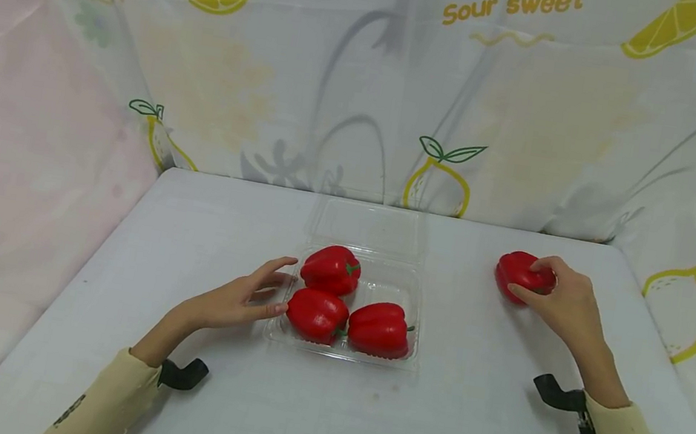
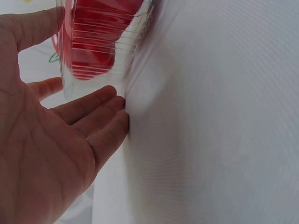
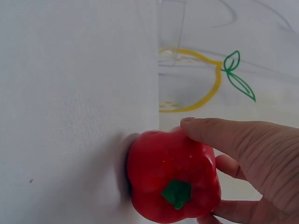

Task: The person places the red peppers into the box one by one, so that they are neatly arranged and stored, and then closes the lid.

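Observation:
My right hand [image 1: 567,304] grips a red bell pepper [image 1: 508,275] at the right of the table, thumb on the near side and fingers over the far side. Its green stem [image 3: 177,193] faces the camera in the right wrist view. At the left side of a clear plastic clamshell box [image 1: 415,287] rests my left hand [image 1: 241,300], fingers extended along the box wall. Inside the box lie three more red peppers: one at back left [image 1: 329,270], one at front left [image 1: 314,315] and one at front right [image 1: 380,329].
The clear lid [image 1: 368,227] of the box lies folded back toward the rear edge of the white table [image 1: 465,429]. Behind the table hangs a lemon-print cloth [image 1: 354,83], which also runs along both sides.

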A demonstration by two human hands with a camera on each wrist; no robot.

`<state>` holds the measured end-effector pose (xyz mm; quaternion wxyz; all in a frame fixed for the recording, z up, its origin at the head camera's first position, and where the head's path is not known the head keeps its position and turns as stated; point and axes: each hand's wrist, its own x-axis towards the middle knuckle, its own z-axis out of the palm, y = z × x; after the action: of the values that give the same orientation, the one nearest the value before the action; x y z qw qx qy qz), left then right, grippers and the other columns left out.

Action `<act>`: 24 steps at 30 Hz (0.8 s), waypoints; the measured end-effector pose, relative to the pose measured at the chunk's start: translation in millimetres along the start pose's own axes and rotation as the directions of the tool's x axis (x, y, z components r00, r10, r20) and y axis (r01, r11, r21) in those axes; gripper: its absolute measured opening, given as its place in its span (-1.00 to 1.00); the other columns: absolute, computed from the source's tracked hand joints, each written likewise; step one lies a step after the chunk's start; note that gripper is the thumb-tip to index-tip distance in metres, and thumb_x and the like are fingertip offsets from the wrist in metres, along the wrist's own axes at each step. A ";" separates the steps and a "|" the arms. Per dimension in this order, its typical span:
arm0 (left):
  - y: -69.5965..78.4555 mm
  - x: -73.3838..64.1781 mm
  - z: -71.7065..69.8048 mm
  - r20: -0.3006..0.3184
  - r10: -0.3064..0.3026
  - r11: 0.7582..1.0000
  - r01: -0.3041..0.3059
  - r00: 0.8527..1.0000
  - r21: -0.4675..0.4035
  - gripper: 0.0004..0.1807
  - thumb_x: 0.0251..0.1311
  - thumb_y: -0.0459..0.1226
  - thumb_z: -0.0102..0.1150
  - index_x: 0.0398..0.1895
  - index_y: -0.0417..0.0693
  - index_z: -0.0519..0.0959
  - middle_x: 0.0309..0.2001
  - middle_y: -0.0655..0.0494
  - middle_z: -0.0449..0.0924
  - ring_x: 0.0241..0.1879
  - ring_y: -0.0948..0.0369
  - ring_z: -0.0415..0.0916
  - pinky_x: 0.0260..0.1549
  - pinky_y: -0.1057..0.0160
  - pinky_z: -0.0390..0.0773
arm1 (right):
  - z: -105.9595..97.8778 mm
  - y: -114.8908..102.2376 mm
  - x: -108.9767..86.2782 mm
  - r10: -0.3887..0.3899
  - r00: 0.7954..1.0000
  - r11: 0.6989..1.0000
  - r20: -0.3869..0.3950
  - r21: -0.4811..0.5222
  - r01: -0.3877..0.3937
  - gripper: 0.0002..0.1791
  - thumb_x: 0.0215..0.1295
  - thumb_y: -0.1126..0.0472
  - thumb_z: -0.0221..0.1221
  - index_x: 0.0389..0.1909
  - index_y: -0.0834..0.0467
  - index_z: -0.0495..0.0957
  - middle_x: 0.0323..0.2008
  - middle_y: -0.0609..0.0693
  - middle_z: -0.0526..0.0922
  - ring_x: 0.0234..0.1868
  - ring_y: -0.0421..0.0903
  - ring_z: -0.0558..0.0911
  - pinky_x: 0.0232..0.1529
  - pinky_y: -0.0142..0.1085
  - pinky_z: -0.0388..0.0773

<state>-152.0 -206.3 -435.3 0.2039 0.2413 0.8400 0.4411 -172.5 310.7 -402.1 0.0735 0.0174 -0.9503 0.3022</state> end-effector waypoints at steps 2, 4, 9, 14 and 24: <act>0.6 0.0 0.0 0.000 0.002 1.000 -0.002 1.000 -0.002 -0.13 0.28 -0.04 0.23 0.54 0.24 -0.05 0.43 -0.07 0.20 0.41 -0.13 0.15 0.21 -0.11 0.39 | -0.3 -0.2 -0.2 0.013 1.000 1.000 0.010 0.004 -0.013 -0.44 0.17 0.13 0.39 0.07 0.31 0.40 0.08 0.41 0.46 0.06 0.38 0.42 -0.14 0.27 0.57; 1.1 -0.1 -0.1 0.001 0.003 1.000 -0.003 1.000 -0.006 -0.12 0.28 -0.04 0.23 0.54 0.24 -0.05 0.43 -0.07 0.20 0.41 -0.13 0.15 0.21 -0.11 0.39 | -0.5 -0.4 -0.2 0.025 0.999 1.000 0.022 0.009 -0.025 -0.43 0.18 0.13 0.38 0.08 0.31 0.39 0.09 0.41 0.45 0.05 0.38 0.41 -0.14 0.26 0.57; 2.6 -0.3 -0.1 0.003 -0.001 1.000 0.001 1.000 -0.010 -0.12 0.27 -0.04 0.24 0.54 0.26 -0.05 0.43 -0.07 0.19 0.41 -0.13 0.15 0.21 -0.11 0.39 | -0.2 -0.8 -0.1 0.040 0.998 0.999 0.042 0.012 -0.041 -0.41 0.18 0.13 0.38 0.11 0.33 0.36 0.09 0.42 0.44 0.05 0.38 0.40 -0.14 0.25 0.58; 4.2 -0.9 -0.2 0.002 -0.009 1.000 0.009 1.000 -0.008 -0.11 0.26 -0.03 0.24 0.54 0.26 -0.05 0.43 -0.07 0.20 0.41 -0.13 0.15 0.20 -0.11 0.40 | 0.7 0.9 -0.3 0.032 0.999 0.999 0.036 0.019 -0.033 -0.43 0.18 0.14 0.38 0.09 0.33 0.37 0.07 0.40 0.46 0.01 0.34 0.42 -0.17 0.21 0.60; 3.9 -1.8 -0.4 -0.001 -0.008 1.000 0.008 1.000 -0.007 -0.12 0.27 -0.05 0.24 0.54 0.25 -0.05 0.43 -0.07 0.20 0.40 -0.12 0.16 0.20 -0.10 0.40 | 0.8 3.1 0.6 -0.044 0.999 0.999 0.003 0.013 0.044 -0.48 0.13 0.18 0.41 0.02 0.29 0.43 -0.05 0.33 0.53 -0.11 0.22 0.43 -0.36 -0.18 0.53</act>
<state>-149.8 -205.6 -431.6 0.2060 0.2371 0.8396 0.4432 -173.5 312.7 -404.4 0.0784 0.0394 -0.9478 0.3066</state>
